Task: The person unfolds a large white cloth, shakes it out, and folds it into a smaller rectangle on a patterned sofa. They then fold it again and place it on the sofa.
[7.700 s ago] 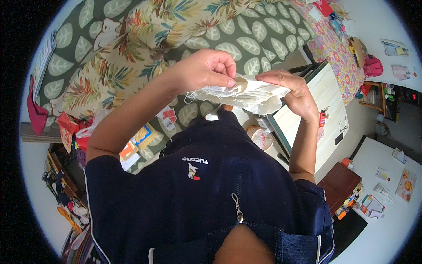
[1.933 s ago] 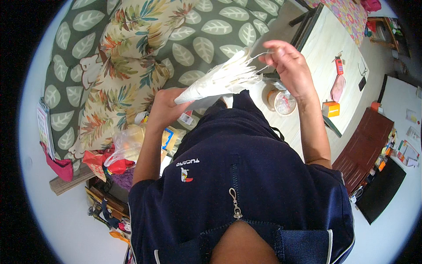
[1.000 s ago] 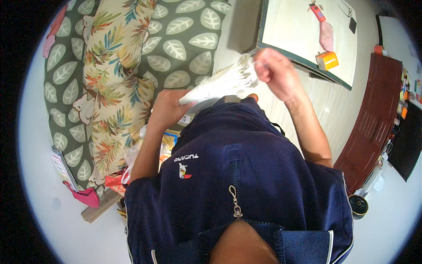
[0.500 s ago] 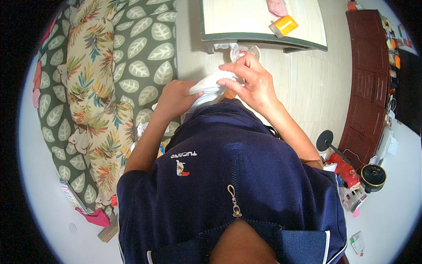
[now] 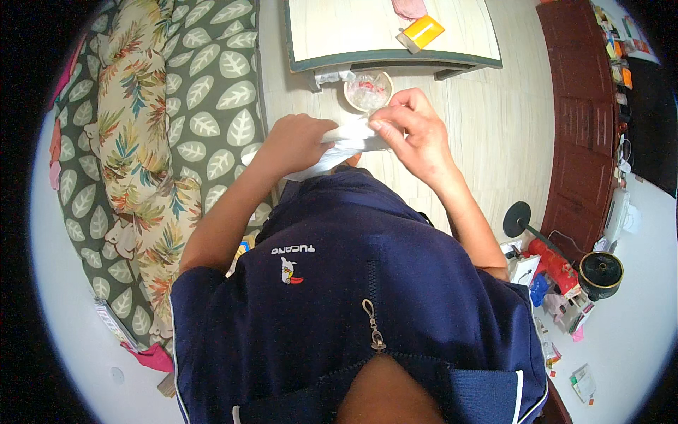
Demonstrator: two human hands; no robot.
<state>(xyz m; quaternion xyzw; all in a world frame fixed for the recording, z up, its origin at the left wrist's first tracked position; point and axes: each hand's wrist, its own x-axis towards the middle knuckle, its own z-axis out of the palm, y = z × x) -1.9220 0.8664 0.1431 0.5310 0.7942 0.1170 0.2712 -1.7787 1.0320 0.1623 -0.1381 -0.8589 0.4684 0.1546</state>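
A soft white cloth is stretched between my hands, over my lap. My left hand grips its left part, with the thumb on top and the fingers partly hidden behind the fabric. At the far right corner, my right hand pinches the edge between thumb and fingertips. The cloth looks folded over along its upper edge, and its lower part hangs toward my dark blue shirt. Its exact kind does not show.
Beyond my hands a round bin holds clear and red waste. Above it stands a low table with a yellow box and a pink cloth. A leaf-patterned sofa lies left, a dark red cabinet right.
My right hand has shifted from bunched fabric to pinching its far corner. The white cloth is drawn out flatter and straighter between my hands. The whole view has shifted slightly, showing more of the bin.
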